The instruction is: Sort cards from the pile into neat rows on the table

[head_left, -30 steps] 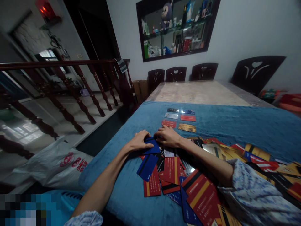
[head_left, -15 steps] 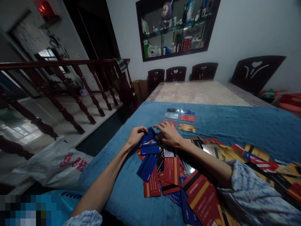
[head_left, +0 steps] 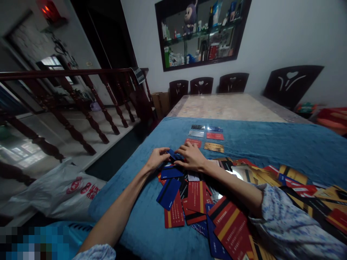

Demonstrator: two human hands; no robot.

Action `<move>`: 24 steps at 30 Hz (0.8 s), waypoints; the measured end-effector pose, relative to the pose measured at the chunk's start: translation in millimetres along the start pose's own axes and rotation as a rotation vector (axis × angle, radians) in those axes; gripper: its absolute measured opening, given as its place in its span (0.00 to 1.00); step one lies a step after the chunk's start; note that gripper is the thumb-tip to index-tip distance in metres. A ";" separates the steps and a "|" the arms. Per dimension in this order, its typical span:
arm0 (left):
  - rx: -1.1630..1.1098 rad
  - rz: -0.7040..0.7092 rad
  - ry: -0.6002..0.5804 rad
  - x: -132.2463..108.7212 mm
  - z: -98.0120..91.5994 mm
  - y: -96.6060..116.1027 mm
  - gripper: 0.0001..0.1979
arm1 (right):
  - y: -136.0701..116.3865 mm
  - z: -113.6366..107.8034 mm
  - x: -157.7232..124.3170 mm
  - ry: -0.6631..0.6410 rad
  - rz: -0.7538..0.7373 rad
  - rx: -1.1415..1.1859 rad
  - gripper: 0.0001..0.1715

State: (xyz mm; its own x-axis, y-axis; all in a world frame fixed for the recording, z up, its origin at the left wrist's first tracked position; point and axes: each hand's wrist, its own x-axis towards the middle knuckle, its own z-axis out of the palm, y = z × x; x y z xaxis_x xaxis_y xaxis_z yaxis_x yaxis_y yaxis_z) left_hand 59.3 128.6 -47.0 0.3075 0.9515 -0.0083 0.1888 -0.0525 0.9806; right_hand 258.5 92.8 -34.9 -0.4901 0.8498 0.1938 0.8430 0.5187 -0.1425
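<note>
My left hand (head_left: 156, 159) and my right hand (head_left: 191, 157) meet over a blue card (head_left: 175, 155), lifted a little above the blue cloth (head_left: 260, 144). Both pinch it, the left at its near-left edge, the right at its right edge. Just below them begins a loose pile of cards (head_left: 211, 202), red, blue, gold and black, spreading to the right under my right forearm. Beyond the hands, several cards (head_left: 207, 136) lie face up in two neat columns.
A bare marble tabletop (head_left: 230, 106) extends past the cloth, with dark chairs (head_left: 233, 82) round it. A wooden railing (head_left: 89, 104) runs on the left. A white plastic bag (head_left: 62, 191) lies on the floor at the left, near a blue basket (head_left: 65, 234).
A blue card that lay flat on the pile has been lifted by my left hand, and my right hand has come onto it. Another blue card now lies uncovered beneath.
</note>
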 end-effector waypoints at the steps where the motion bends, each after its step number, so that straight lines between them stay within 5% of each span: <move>1: -0.008 0.002 -0.016 0.4 0.3 -1.2 0.22 | -0.7 0.7 0.2 -0.006 -0.004 -0.009 0.27; 8: 0.130 0.070 -0.081 2.9 -2.1 -6.3 0.22 | -0.4 8.0 2.7 0.062 -0.005 -0.102 0.18; 14: 0.598 0.291 0.204 5.3 -9.9 -5.7 0.12 | 5.8 7.7 4.3 0.132 0.068 -0.031 0.18; 24: 0.601 0.309 0.165 5.7 -3.4 -8.7 0.10 | 7.8 5.6 3.9 0.144 0.186 0.084 0.18</move>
State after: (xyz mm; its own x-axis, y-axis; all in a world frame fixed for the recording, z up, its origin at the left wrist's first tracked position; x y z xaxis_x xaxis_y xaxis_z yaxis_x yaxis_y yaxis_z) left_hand 56.3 135.5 -54.9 0.2938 0.8972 0.3298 0.6139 -0.4416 0.6544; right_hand 262.0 100.7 -40.7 -0.2862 0.9124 0.2925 0.8914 0.3655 -0.2680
